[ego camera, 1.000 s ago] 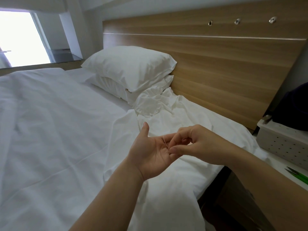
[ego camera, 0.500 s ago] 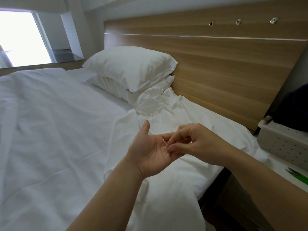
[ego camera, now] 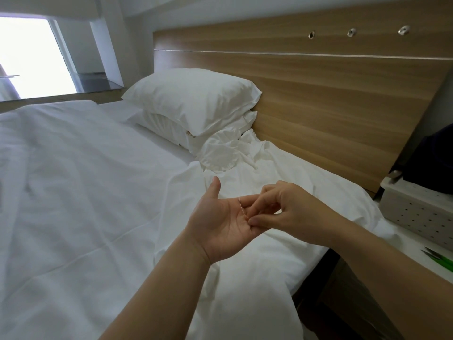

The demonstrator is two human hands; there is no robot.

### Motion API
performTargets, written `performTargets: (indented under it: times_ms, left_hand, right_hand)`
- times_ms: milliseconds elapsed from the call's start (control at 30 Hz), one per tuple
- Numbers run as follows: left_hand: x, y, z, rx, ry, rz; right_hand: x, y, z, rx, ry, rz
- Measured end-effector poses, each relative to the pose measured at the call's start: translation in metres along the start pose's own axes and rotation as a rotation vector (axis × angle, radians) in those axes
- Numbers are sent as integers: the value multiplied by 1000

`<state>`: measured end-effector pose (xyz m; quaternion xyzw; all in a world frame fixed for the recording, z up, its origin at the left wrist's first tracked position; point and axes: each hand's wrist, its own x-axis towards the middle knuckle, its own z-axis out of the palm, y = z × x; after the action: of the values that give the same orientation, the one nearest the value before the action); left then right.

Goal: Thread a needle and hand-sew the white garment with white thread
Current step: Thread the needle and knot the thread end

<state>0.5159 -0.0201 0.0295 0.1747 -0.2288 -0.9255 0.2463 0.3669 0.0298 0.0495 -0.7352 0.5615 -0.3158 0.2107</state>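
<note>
— How does it look from where you stand?

— A wide bed [ego camera: 73, 192] made up in white runs along a wooden headboard [ego camera: 331, 114], with two pillows [ego camera: 193, 99] stacked at the far end. The white cloth [ego camera: 257, 261], which I take for the garment, lies crumpled from the pillows down over the near corner of the bed. It is below both hands, and neither hand holds it.

— And off to the side?

— A bedside worktop [ego camera: 402, 244] with a perforated box [ego camera: 416, 214] on it. There's also something with a green handle [ego camera: 438, 258], maybe snips, but only part of it shows.

— What about the hands?

— The left hand [ego camera: 220, 227] is palm up above the cloth with the thumb raised. Its fingers look straight as far as I can see, but the tips are hidden behind the right hand [ego camera: 294, 212]. The right hand's fingers [ego camera: 268, 196] are curled, pinching a fine pale thread [ego camera: 240, 204] against the left hand's fingers. A short strand stands up from the pinch.

— Is the needle threaded?

— I can't tell. I can't make out a needle at all; it's either too small to see or hidden in the pinch. I'd say this is the threading or knotting step, with no stitching begun.

— So what comes next?

— Fine, steady work. The thread end has to meet the eye, or be drawn through and knotted if it's already in. Then one hand must lift the cloth at the spot to be sewn. White thread over white cloth would be easy to lose sight of.
</note>
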Motion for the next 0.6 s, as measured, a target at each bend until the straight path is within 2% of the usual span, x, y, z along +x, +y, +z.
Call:
performTargets:
  times_ms: [367,467,600]
  left_hand:
    - [4,3,0,6,5,-20]
    - [5,8,-2,166,65,11]
    - [-6,19,-12,427,208,44]
  right_hand:
    - [6,2,2,-137,-20,-22]
    - [5,0,1,112,-4,74]
    - [-1,3,1,488,19,291]
